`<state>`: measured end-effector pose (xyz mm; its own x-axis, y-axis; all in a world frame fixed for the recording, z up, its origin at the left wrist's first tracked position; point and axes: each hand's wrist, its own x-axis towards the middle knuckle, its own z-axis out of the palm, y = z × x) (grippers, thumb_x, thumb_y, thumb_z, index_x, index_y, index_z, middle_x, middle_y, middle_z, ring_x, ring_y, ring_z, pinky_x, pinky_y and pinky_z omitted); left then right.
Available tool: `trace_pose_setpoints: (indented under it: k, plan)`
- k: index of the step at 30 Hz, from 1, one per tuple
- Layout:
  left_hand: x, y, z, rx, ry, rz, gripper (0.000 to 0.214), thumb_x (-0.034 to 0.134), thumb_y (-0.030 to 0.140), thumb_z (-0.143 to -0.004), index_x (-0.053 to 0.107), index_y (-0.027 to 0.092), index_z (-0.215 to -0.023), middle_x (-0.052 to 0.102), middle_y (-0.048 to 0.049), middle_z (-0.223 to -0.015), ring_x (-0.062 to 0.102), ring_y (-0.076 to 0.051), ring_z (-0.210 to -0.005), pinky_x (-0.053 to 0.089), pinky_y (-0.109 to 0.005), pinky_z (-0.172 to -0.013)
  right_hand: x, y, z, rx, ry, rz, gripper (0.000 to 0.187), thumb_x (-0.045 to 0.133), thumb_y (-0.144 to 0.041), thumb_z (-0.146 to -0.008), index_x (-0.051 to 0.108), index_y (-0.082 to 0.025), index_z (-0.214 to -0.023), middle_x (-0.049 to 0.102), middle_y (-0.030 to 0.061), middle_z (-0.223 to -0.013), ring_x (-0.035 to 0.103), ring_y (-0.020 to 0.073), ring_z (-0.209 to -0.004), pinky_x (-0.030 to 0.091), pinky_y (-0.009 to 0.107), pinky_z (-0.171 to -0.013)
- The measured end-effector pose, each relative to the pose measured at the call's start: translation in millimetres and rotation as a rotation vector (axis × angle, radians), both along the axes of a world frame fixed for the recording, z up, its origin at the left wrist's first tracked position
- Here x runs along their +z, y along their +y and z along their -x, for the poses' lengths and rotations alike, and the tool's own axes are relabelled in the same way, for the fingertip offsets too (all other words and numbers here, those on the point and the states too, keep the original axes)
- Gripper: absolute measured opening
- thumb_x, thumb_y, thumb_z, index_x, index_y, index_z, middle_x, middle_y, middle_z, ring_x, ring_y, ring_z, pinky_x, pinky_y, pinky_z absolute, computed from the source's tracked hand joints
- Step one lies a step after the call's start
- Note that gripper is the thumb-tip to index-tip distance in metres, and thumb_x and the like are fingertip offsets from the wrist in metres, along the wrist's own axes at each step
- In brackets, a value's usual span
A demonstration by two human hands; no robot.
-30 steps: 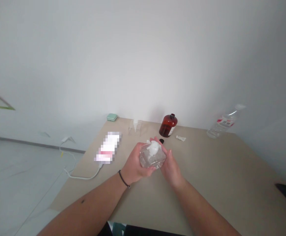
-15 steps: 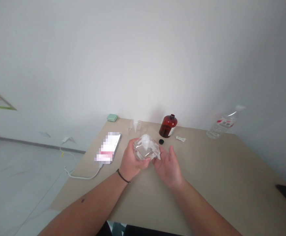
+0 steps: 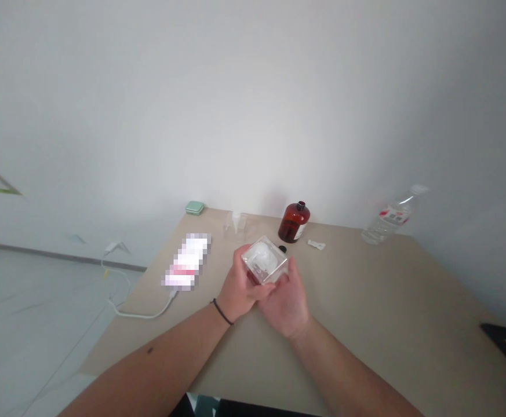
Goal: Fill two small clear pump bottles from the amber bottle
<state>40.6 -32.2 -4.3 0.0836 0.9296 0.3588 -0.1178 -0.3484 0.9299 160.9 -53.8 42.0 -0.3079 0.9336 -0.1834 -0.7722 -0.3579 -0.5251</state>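
Left hand (image 3: 239,280) and right hand (image 3: 286,307) closed around clear square bottle (image 3: 270,267), fingers wrapped on its sides, white cap (image 3: 259,251) tilted up and left, held mid-frame above bench (image 3: 366,289), just before amber bottle (image 3: 294,223)

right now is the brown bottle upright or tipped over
Upright: the amber glass bottle stands on its base on the table, with its neck pointing straight up.

Left hand (image 3: 239,279) and right hand (image 3: 284,304) cupped together, palms up
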Motion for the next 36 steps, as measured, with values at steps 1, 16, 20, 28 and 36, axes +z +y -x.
trace_pose_setpoints:
  k: [1,16,20,28,36]
  plan:
    - [0.6,0,0,0.009,0.028,-0.014,0.088,0.088,0.041,-0.064,0.038,0.022,-0.134,0.063,-0.0116,-0.124,0.064,-0.030,-0.111,0.052,-0.043,-0.096,1.2,-1,3,0.004,0.023,0.012,0.058,0.032,-0.062,-0.100,0.070,-0.022,-0.118,0.076,0.0027,-0.116,0.065,0.0199,-0.117,0.045,0.035,-0.109]
    - [13.8,4,13,0.194,0.296,-0.088,0.084,0.087,0.037,-0.065,0.039,0.021,-0.132,0.060,-0.0110,-0.123,0.062,-0.029,-0.112,0.051,-0.043,-0.096,4.7,-2,-2,0.094,-0.035,-0.024,0.067,0.029,-0.068,-0.097,0.067,-0.017,-0.119,0.077,0.0096,-0.110,0.068,0.0240,-0.111,0.052,0.040,-0.100]
    - [14.9,4,13,0.182,0.304,-0.094,0.082,0.085,0.035,-0.066,0.039,0.021,-0.133,0.061,-0.0116,-0.124,0.063,-0.029,-0.112,0.050,-0.044,-0.098,6.5,5,-13,0.011,-0.029,0.013,0.071,0.025,-0.070,-0.097,0.067,-0.017,-0.119,0.076,0.0097,-0.110,0.069,0.0239,-0.108,0.054,0.038,-0.097]
    - [10.1,6,13,0.091,0.322,-0.113,0.078,0.082,0.038,-0.066,0.040,0.021,-0.129,0.063,-0.0111,-0.122,0.065,-0.028,-0.109,0.052,-0.039,-0.093,1.8,19,-30,-0.126,-0.017,0.041,0.066,0.026,-0.065,-0.099,0.070,-0.017,-0.111,0.077,0.0080,-0.108,0.070,0.0222,-0.107,0.054,0.037,-0.099]
    - [7.3,5,22,0.072,0.380,-0.073,0.071,0.077,0.037,-0.065,0.044,0.021,-0.125,0.066,-0.0063,-0.109,0.066,-0.025,-0.096,0.053,-0.037,-0.085,-6.5,38,-62,-0.396,-0.298,-0.138,0.057,0.033,-0.065,-0.095,0.071,-0.024,-0.104,0.074,0.0065,-0.121,0.063,0.0231,-0.123,0.045,0.046,-0.112]
